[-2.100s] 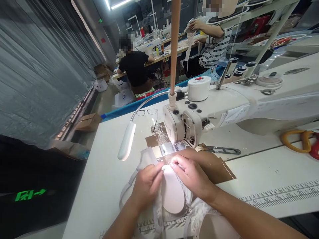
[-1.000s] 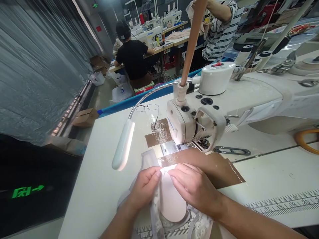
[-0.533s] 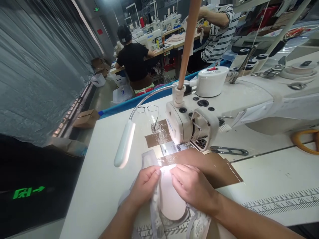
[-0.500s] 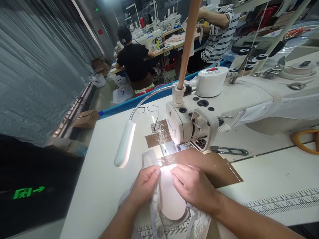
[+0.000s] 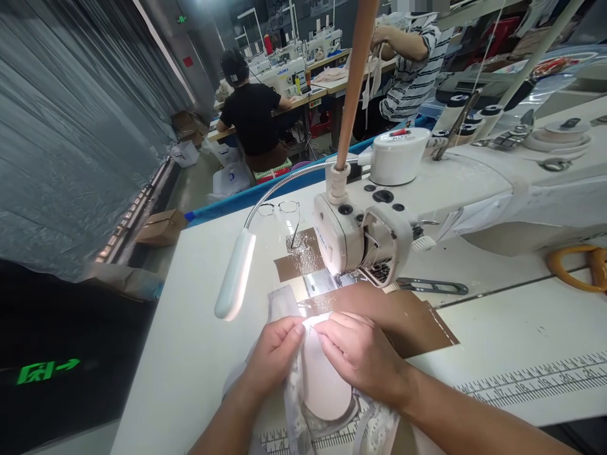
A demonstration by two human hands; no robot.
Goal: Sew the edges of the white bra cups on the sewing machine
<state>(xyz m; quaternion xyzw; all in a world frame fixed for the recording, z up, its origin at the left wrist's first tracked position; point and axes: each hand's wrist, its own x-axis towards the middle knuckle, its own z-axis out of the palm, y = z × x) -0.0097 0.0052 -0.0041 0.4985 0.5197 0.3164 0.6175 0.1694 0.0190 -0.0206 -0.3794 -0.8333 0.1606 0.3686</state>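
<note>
A pale, smooth oval pad (image 5: 325, 385) lies over light grey lace fabric (image 5: 294, 404) in front of the sewing machine (image 5: 339, 234). My left hand (image 5: 275, 347) pinches the pad's upper left edge together with some fabric. At the upper right edge, my right hand (image 5: 358, 354) has its thumb and fingers closed on the pad, close to the left fingertips. Both hands are just below the needle area, over the edge of a brown sheet (image 5: 379, 309). The fabric's lower parts spread over a printed ruler strip (image 5: 535, 382).
A lamp on a bent neck (image 5: 236, 272) hangs left of the machine head. Glasses (image 5: 288, 207) rest behind it. Thread snips (image 5: 431, 286) and orange-handled scissors (image 5: 576, 268) lie right. Two people sit at the back near other machines.
My right fingers have shifted slightly left along the pad's top edge, nearer my left hand. The view has moved a little. In the back, the striped-shirted person's hands have raised a strip of cloth.
</note>
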